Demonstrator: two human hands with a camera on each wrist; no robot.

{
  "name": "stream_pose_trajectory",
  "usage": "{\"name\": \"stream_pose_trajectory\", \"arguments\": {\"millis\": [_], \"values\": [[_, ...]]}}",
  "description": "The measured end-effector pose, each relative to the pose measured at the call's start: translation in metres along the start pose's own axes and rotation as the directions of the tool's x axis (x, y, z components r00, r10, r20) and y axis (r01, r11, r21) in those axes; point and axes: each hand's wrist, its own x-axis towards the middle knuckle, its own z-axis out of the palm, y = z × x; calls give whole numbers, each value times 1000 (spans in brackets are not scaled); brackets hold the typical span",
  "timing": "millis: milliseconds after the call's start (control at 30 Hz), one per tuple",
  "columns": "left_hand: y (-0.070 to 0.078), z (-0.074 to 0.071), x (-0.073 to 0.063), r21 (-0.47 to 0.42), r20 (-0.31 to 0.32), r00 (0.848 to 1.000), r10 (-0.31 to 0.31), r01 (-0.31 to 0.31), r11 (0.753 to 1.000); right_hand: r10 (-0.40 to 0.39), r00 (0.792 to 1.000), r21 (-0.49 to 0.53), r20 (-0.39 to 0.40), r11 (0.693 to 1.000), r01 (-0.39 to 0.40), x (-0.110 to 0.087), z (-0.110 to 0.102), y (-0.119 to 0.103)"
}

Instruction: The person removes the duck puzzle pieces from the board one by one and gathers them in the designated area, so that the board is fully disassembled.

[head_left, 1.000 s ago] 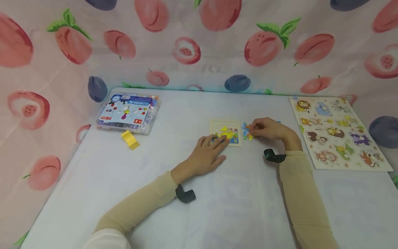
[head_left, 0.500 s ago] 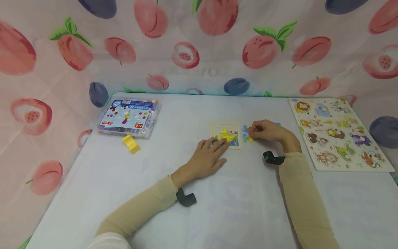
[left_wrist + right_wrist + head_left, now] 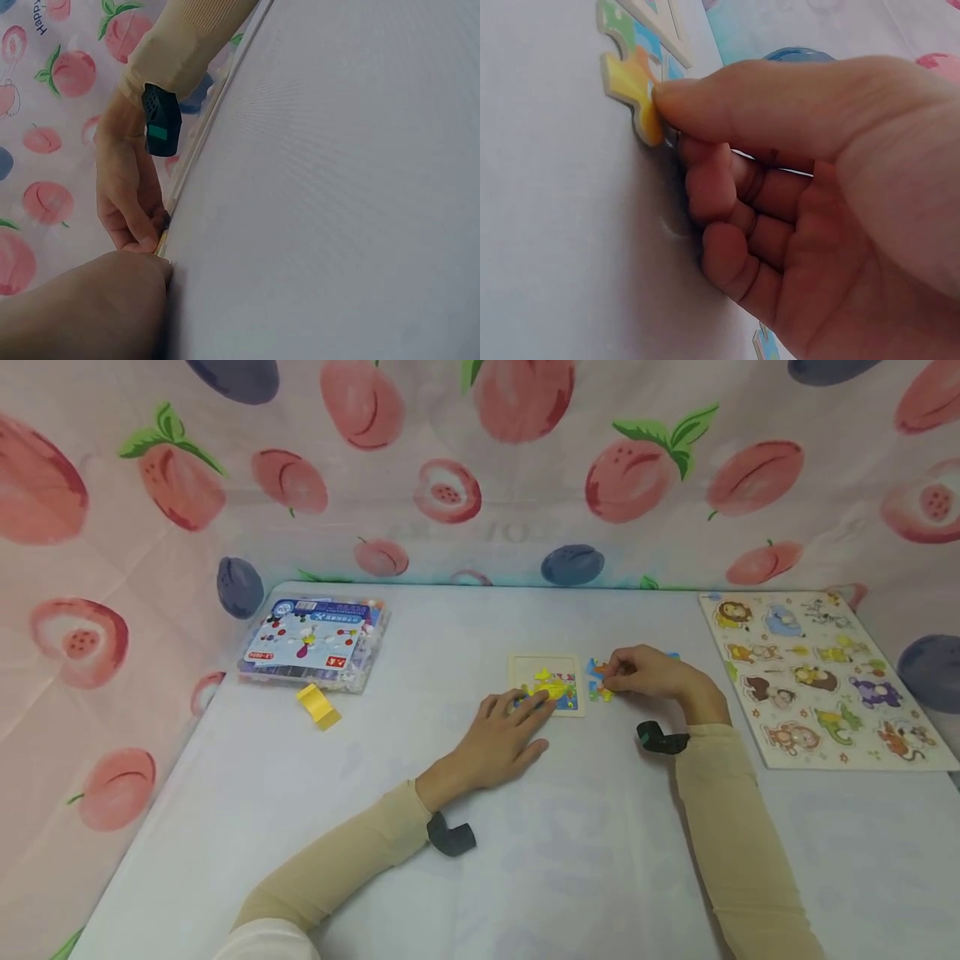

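A small wooden jigsaw tray lies mid-table, with yellow and multicoloured pieces in its lower part and bare wood at its upper left. My left hand rests over its lower left, fingers extended onto the pieces. Just right of the tray, my right hand pinches a yellow-and-orange puzzle piece. In the right wrist view the thumb lies on the piece's face and the other fingers curl; the index fingertip is hidden behind the thumb. A green-and-blue piece adjoins it.
Behind the right hand a blue piece peeks out. An animal puzzle board lies at the right. A clear plastic box with a printed label stands at the back left, a folded yellow strip before it. A fruit-print curtain hangs behind.
Both hands keep nearly the same place and hold. The head view tilted slightly between the earlier frames, shifting the whole scene a little; the puzzle pieces show no clear movement.
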Motion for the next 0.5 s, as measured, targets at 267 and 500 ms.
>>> {"name": "stream_pose_trajectory", "arguments": {"millis": [267, 500], "values": [[0, 2, 0, -12, 11, 1000, -4, 4, 1000, 30, 1000, -13, 6, 999, -30, -2, 1, -4], [-1, 1, 0, 7, -1, 1000, -2, 2, 1000, 29, 1000, -47, 11, 998, -28, -1, -1, -9]]}}
